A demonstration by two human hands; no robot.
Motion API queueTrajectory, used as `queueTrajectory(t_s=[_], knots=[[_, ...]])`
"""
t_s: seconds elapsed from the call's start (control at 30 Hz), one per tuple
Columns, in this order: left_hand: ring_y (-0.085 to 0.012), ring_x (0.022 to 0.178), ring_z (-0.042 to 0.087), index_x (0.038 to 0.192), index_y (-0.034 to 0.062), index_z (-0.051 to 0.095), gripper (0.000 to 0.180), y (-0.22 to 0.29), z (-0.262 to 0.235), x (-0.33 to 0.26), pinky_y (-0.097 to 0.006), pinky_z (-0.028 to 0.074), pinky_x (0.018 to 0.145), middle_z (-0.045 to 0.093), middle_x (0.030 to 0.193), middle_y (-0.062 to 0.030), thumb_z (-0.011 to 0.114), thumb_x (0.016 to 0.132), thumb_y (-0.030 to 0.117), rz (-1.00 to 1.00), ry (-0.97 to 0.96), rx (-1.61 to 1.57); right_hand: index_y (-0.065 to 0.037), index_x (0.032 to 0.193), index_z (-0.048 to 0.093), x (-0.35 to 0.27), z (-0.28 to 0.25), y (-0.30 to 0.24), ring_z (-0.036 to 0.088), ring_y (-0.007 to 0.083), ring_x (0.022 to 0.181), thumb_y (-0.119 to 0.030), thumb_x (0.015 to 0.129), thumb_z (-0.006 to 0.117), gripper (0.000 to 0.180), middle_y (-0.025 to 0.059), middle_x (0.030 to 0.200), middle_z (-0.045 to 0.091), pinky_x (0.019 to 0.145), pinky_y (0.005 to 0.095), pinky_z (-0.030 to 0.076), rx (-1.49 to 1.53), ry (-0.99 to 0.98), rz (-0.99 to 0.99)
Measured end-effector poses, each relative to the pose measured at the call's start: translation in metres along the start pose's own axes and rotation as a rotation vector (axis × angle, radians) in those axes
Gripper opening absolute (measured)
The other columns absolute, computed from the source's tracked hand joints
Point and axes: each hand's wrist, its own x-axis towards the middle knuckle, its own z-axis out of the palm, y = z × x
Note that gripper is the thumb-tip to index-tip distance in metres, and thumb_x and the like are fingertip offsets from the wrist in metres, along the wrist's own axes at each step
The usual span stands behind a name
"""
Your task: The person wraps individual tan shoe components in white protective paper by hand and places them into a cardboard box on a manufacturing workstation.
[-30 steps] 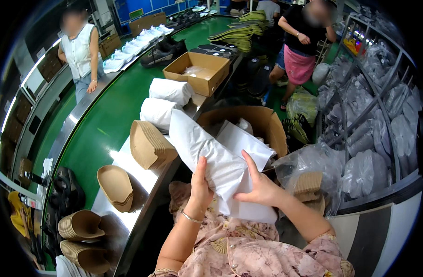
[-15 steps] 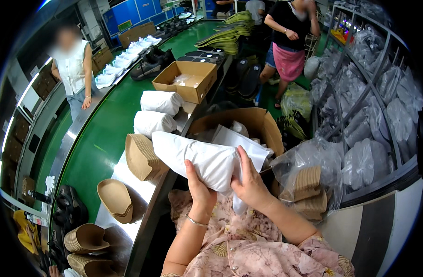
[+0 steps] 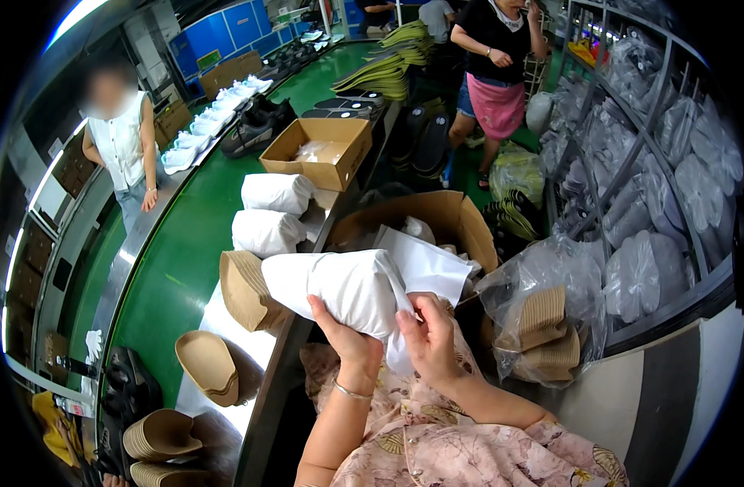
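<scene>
A bulky bundle wrapped in white paper (image 3: 331,280) lies across my left hand (image 3: 349,341), which grips it from below with the thumb up along its near side. What is inside the wrapping is hidden. At the bundle's right end, my right hand (image 3: 430,337) has its fingers curled on a loose fold of the paper that hangs down. Just beyond sit two more white wrapped bundles (image 3: 276,193) on the metal edge of the bench. Left of the held bundle stands a stack of brown moulded cardboard inserts (image 3: 244,292).
More brown inserts (image 3: 203,361) rest on the metal ledge. A small open carton (image 3: 319,158) stands farther along. Beyond my hands, a large carton (image 3: 469,223) holds white sheets (image 3: 425,264). Bagged inserts (image 3: 542,333) and a metal rack (image 3: 644,138) are to the right. Two people stand nearby.
My right hand has moved down and closed its fingers on the paper at the bundle's end. The bundle has turned slightly, and its right end looks more folded in.
</scene>
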Motion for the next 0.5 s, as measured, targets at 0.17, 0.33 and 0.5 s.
queueTrajectory(t_s=[0.17, 0.33, 0.5], knots=[[-0.0249, 0.109, 0.052, 0.126, 0.0042, 0.041, 0.062, -0.002, -0.002, 0.000, -0.036, 0.041, 0.094, 0.052, 0.120, -0.0109, 0.036, 0.088, 0.053, -0.011, 0.000, -0.025, 0.001, 0.093, 0.060, 0.000, 0.002, 0.021, 0.053, 0.0062, 0.071, -0.008, 0.084, 0.060, 0.013, 0.0015, 0.082, 0.061, 0.065, 0.0201, 0.043, 0.685, 0.029, 0.554], [-0.0255, 0.109, 0.052, 0.127, 0.0036, 0.040, 0.063, 0.000, -0.008, -0.004, -0.037, 0.041, 0.094, 0.052, 0.120, -0.0116, 0.039, 0.087, 0.052, -0.061, -0.053, -0.013, 0.001, 0.090, 0.062, 0.002, -0.002, 0.030, 0.054, 0.0061, 0.070, -0.009, 0.083, 0.062, 0.012, 0.0014, 0.080, 0.061, 0.066, 0.0201, 0.043, 0.802, -0.033, 0.760], [-0.0259, 0.110, 0.051, 0.127, 0.0043, 0.039, 0.062, 0.002, -0.011, -0.009, -0.038, 0.040, 0.095, 0.051, 0.121, -0.0117, 0.041, 0.086, 0.050, -0.102, -0.087, 0.061, -0.001, 0.095, 0.061, 0.006, -0.023, 0.050, 0.061, 0.0133, 0.073, -0.005, 0.084, 0.057, 0.012, 0.0038, 0.083, 0.063, 0.066, 0.0283, 0.050, 0.595, -0.244, 0.749]])
